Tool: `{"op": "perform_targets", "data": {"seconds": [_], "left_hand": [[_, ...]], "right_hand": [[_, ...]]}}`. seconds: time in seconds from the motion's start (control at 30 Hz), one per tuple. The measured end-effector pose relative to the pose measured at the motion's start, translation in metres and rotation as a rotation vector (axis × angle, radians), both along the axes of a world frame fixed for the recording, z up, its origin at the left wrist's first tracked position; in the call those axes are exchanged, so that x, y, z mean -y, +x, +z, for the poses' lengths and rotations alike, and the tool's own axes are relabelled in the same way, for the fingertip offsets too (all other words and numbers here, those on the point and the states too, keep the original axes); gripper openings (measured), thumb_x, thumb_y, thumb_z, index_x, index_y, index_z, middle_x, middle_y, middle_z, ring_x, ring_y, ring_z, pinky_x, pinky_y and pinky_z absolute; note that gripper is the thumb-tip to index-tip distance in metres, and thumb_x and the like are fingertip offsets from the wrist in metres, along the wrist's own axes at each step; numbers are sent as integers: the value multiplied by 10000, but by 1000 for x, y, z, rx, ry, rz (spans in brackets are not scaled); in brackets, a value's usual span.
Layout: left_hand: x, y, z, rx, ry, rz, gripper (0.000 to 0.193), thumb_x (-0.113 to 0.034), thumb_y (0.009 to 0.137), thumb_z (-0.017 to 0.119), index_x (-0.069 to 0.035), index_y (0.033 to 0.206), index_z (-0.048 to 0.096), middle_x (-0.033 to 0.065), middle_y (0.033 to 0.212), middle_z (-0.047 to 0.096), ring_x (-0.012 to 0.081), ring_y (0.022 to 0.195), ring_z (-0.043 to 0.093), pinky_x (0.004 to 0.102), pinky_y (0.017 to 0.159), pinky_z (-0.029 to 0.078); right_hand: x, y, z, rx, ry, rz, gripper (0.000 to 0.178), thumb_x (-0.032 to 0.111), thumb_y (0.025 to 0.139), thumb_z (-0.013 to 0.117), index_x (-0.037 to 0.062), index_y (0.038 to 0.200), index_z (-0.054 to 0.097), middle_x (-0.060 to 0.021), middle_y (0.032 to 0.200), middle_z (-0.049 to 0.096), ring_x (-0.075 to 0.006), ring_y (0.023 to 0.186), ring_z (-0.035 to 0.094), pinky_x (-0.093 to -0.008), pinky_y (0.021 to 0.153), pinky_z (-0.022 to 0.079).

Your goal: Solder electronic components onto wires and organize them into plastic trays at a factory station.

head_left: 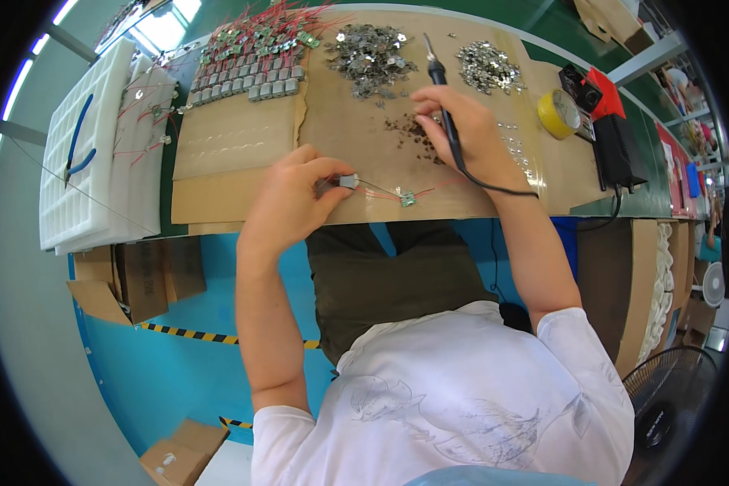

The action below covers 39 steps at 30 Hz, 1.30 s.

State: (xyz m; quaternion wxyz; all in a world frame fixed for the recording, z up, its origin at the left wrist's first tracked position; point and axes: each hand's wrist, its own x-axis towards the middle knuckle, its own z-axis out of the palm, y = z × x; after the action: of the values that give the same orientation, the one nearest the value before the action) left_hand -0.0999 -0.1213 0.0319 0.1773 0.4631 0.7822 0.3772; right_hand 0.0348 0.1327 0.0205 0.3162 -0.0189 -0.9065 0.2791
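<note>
My left hand [287, 190] is closed near the front edge of the cardboard-covered bench, pinching a small silver motor [348, 181] between thumb and fingers. Thin wires run right from the motor to a small green circuit board [407, 198] lying by the edge. My right hand [470, 130] grips a black soldering iron [437, 74], its tip pointing up and away from me. The thumb and fingers of that hand hang over a scatter of small brown parts [413, 134]; whether they also pinch one is too small to tell.
Rows of motors [247, 81] with red wires and green boards stand at the back left. Two piles of small metal pieces [368, 58] lie behind. Yellow tape [559, 113] and a black box [620, 150] sit right. Blue-handled pliers [79, 146] rest on white foam trays [57, 194].
</note>
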Motion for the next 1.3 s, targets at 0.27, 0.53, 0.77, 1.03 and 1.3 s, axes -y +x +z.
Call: {"op": "perform_targets", "data": {"seconds": [0.27,0.53,0.77,1.03,1.3], "left_hand": [[-10,12,-10,3,86,-89,303,-45,788,863,-74,1081,792,40,869,624,163,714,564,307,656,498],[-12,26,-7,208,315,106,360,-92,816,874,25,1083,664,7,738,600,41,578,450,222,520,365],[-12,34,-23,366,542,171,120,-21,924,719,13,980,618,-53,697,557,-21,591,420,183,509,301],[-16,39,-21,312,574,199,87,2,976,643,16,891,642,-53,656,547,-19,578,430,187,499,295],[-17,41,-25,229,548,194,136,-19,984,622,33,871,678,-14,631,551,27,565,454,236,506,343]], "right_hand": [[17,37,-5,4,23,49,323,-25,870,730,78,1172,682,-118,894,722,-304,826,708,-396,731,566],[20,40,-7,5,67,59,342,-84,837,758,31,1154,701,-131,937,740,-277,851,741,-364,759,591],[14,40,-11,-73,22,60,388,-75,844,719,75,1200,687,-128,901,730,-299,803,719,-383,719,586],[21,38,-7,-9,18,108,333,-21,875,713,83,1190,688,-122,915,719,-318,847,696,-408,751,569],[24,36,-12,-29,37,13,335,13,877,739,102,1196,690,-119,855,680,-324,790,674,-418,700,550]]}}
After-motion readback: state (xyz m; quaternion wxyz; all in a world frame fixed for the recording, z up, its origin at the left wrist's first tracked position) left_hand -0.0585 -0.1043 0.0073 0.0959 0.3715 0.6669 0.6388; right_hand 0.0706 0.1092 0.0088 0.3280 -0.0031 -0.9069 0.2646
